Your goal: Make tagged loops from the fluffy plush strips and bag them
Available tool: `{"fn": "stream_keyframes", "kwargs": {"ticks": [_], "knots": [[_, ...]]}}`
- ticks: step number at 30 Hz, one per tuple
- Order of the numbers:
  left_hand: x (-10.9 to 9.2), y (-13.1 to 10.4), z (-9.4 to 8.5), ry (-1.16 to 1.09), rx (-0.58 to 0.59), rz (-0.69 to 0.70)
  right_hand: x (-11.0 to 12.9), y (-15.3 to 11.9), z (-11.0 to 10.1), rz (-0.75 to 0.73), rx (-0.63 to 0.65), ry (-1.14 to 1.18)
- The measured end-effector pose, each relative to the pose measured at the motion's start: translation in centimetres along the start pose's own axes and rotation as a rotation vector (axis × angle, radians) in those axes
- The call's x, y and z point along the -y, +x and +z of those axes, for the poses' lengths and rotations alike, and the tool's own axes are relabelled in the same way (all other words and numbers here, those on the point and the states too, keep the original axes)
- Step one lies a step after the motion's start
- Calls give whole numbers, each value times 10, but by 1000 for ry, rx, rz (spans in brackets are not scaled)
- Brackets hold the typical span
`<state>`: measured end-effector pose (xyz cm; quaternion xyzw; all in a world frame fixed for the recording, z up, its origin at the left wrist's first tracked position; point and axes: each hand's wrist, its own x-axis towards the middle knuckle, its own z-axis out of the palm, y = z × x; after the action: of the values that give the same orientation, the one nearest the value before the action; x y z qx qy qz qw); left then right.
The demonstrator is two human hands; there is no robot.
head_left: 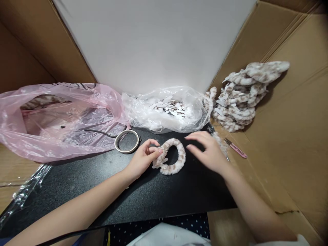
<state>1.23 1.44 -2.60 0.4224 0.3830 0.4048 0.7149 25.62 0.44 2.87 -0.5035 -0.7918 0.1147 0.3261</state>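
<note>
A fluffy white-and-brown fabric band point(180, 158), bent into a ring, lies on the black work surface point(102, 191) in front of me. My left hand point(146, 155) pinches its left side between thumb and fingers. A small white tag-like strip point(164, 160) shows near that grip. To the right of the band, apart from it, my right hand point(208, 148) hovers with thumb and fingers spread and nothing in them. Left of my left hand is a roll of tape point(117, 142), nearly used up, close to a thin dark cord point(101, 132).
An open pink plastic bag point(64, 150) sits at the left. Behind the band, a clear plastic bag point(143, 118) holds many small white and dark pieces point(171, 106). Similar fluffy bands point(238, 99) are heaped at the right, with pink-handled thread snips point(238, 150) nearby. Cardboard walls point(289, 136) flank the surface.
</note>
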Motion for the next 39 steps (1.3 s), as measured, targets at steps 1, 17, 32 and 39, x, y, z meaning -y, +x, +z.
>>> {"fn": "stream_keyframes", "kwargs": {"ticks": [1, 17, 32, 39], "knots": [[0, 0, -1, -3, 15, 0, 14, 7, 15, -90, 77, 67], [-54, -6, -36, 1317, -245, 508, 5, 6, 100, -36, 62, 104], [-75, -15, -49, 1287, 72, 280, 20, 7, 86, -91, -182, 234], [-49, -19, -22, 1215, 303, 515, 35, 5, 80, -70, -219, 430]]}}
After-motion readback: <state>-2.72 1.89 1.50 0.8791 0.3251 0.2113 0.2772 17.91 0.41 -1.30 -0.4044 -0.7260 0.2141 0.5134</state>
